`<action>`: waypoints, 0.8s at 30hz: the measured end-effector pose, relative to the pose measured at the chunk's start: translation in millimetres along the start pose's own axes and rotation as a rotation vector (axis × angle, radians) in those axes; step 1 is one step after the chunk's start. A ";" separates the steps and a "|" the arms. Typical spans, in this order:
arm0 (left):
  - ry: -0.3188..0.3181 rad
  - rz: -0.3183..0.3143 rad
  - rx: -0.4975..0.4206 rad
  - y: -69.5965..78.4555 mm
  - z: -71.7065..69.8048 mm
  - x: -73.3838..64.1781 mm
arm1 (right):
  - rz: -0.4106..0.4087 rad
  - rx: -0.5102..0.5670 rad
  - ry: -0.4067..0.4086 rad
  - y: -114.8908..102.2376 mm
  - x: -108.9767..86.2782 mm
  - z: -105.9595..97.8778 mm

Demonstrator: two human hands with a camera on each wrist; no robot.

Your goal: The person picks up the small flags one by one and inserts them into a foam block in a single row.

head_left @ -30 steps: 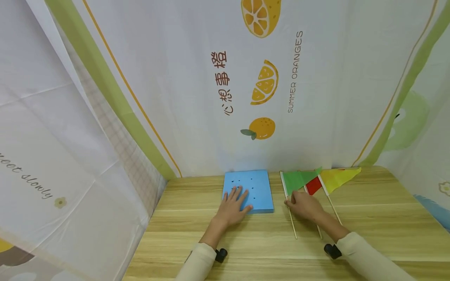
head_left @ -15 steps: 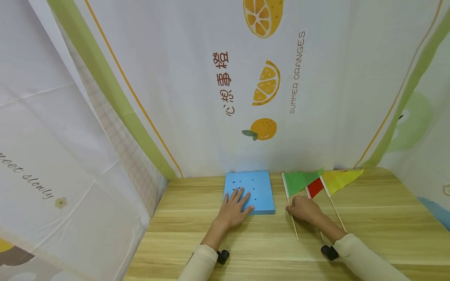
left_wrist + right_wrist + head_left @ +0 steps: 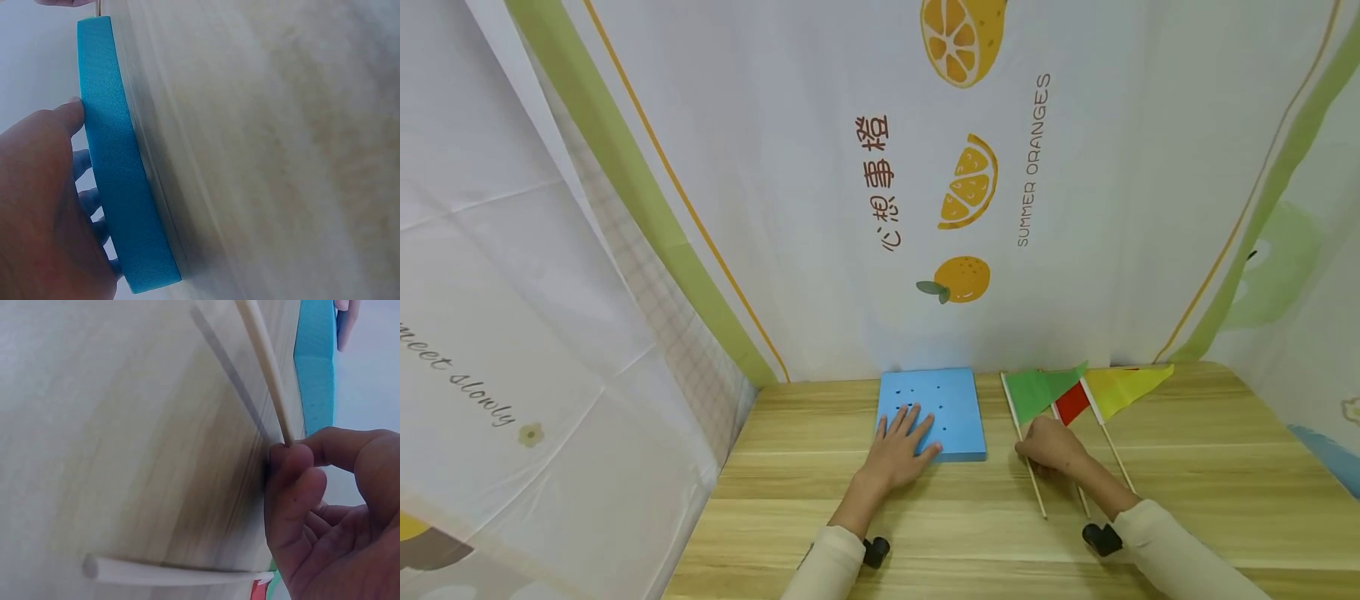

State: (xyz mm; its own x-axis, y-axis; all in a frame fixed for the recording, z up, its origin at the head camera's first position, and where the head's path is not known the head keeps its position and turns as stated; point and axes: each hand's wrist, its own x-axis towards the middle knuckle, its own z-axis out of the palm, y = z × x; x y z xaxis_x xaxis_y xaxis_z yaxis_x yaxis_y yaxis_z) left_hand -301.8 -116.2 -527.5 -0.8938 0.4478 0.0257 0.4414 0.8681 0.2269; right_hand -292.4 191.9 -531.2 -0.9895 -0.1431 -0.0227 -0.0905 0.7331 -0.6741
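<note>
My left hand [image 3: 895, 454] lies with spread fingers on the near left part of a blue foam block [image 3: 961, 421], whose top has several small dark holes. In the left wrist view the thumb [image 3: 70, 115] rests at the block's near edge. To the right, my right hand [image 3: 1051, 444] pinches the thin wooden stick of a green pennant flag [image 3: 1033, 393] between thumb and finger. The right wrist view shows that stick [image 3: 270, 372] lifted off the table, its shadow apart from it. A red flag [image 3: 1072, 405] and a yellow flag [image 3: 1123, 392] lie beside it, the red one partly covered.
The wood-grain table [image 3: 985, 533] ends at the back against a white cloth [image 3: 790, 250] printed with oranges. Another stick [image 3: 175, 573] lies flat beneath my right hand. A black wrist-worn device shows at each sleeve [image 3: 1172, 542].
My right hand has shifted slightly towards me along the green flag's stick, and the stick's near end has swung a little right. The left hand stays on the foam block.
</note>
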 end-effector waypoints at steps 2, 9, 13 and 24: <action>0.001 0.001 -0.002 0.3 0.0 -0.4 | 0.020 0.014 -0.007 -0.6 -0.2 0.0; -0.004 0.001 -0.008 0.8 -0.7 -0.6 | 0.068 0.115 -0.034 -1.1 0.0 -3.1; -0.004 0.003 -0.013 1.2 -0.5 -0.6 | 0.085 0.136 -0.039 -2.2 -0.4 -4.1; -0.011 0.000 -0.004 0.7 -0.6 -0.2 | 0.089 0.176 -0.026 -5.8 -1.8 -4.5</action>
State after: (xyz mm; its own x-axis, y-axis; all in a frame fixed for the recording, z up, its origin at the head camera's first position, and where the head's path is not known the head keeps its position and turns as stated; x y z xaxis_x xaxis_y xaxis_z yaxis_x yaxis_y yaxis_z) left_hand -301.4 -115.8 -526.8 -0.8929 0.4501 0.0150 0.4411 0.8673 0.2308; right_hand -290.5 190.9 -523.9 -0.9891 -0.1018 -0.1060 0.0210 0.6161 -0.7874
